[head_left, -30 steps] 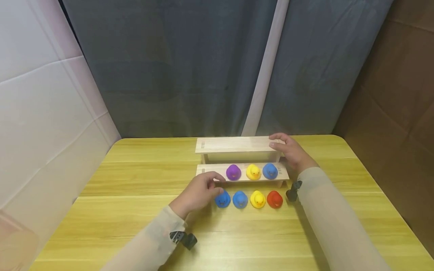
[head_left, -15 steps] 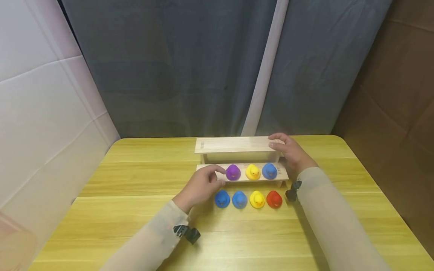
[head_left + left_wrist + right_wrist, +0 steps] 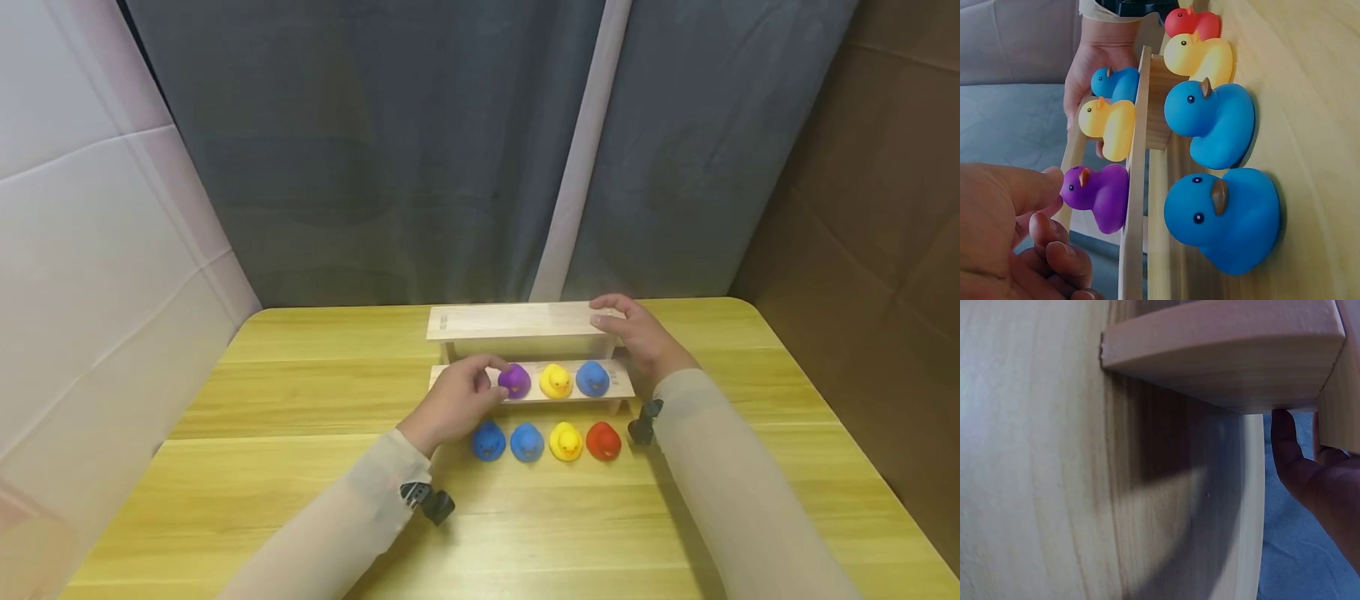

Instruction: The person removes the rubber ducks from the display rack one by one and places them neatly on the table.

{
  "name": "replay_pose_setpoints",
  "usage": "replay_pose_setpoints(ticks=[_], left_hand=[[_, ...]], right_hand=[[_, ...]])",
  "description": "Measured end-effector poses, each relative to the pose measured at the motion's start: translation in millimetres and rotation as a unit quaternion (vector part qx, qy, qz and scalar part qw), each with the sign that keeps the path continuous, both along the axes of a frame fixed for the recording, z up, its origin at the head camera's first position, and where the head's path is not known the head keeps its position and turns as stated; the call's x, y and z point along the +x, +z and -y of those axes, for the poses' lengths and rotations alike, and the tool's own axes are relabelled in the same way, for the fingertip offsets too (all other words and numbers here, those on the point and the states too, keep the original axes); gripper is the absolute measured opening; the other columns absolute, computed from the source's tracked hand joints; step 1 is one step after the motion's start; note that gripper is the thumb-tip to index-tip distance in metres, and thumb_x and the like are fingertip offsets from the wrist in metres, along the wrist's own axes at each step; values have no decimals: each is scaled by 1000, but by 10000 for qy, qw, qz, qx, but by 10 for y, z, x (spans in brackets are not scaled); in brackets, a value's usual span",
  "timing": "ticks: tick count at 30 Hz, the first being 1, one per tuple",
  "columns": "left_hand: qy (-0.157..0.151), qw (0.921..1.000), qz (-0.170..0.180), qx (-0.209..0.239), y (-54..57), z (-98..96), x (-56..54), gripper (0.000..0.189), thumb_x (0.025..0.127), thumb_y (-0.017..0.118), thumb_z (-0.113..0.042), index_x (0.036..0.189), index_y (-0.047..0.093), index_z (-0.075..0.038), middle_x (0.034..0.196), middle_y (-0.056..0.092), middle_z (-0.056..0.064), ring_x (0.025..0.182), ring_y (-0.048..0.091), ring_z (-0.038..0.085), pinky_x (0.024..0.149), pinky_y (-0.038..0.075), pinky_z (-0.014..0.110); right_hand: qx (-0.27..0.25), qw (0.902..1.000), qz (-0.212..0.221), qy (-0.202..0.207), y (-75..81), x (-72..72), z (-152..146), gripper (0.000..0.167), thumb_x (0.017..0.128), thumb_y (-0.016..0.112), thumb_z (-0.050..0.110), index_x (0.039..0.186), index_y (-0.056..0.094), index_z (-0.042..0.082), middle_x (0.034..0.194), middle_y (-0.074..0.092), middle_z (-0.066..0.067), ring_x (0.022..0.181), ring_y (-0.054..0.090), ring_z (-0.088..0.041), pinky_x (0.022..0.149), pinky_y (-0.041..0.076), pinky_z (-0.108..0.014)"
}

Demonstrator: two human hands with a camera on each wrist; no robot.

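In the head view my left hand (image 3: 459,400) reaches the left end of the lower wooden step. Its thumb and index finger pinch the head of a purple rubber duck (image 3: 1105,190), which stands on that step; the other fingers curl loosely below. Beside this duck stand a yellow duck (image 3: 556,381) and a blue duck (image 3: 592,378). My right hand (image 3: 647,337) grips the right end of the two-tier wooden stand (image 3: 517,318), with finger and thumb on the upper step. In the right wrist view a fingertip meets the stand's wood from behind.
On the table (image 3: 300,467), before the stand, a row of ducks holds two blue ones (image 3: 489,440), a yellow one (image 3: 566,441) and a red one (image 3: 603,441). A grey curtain (image 3: 375,167) hangs behind the table, with a white sheet at left and a brown one at right.
My left hand has moved up and right, from beside the leftmost blue duck in the front row to the purple duck on the lower step. The right hand keeps its place at the stand.
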State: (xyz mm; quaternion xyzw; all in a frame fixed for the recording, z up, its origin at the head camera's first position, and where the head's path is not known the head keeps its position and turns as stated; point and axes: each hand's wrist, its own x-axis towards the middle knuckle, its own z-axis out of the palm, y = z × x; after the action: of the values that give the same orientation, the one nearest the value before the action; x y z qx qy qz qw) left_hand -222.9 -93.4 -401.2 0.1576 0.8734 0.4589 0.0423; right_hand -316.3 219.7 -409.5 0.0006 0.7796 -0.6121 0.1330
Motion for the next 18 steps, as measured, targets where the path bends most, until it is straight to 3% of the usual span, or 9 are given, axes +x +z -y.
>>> replay_pose_setpoints(ticks=[10,18], left_hand=[[170,9995,107,-259,4,-80,-65,27,100,71,-18,127,70,-15,71,53,1,59,48,15,53,42,28],[120,9985,254,-468,25,-121,-96,27,100,73,-20,126,70,-13,72,54,3,60,49,17,56,42,29]], right_hand=[[-87,10000,2,24,22,18,29,41,105,65,36,142,53,24,164,40,-5,151,36,-38,125,25,-65],[-137,9999,-13,34,22,46,28,42,105,63,34,144,51,21,162,41,-9,149,38,-40,125,26,-65]])
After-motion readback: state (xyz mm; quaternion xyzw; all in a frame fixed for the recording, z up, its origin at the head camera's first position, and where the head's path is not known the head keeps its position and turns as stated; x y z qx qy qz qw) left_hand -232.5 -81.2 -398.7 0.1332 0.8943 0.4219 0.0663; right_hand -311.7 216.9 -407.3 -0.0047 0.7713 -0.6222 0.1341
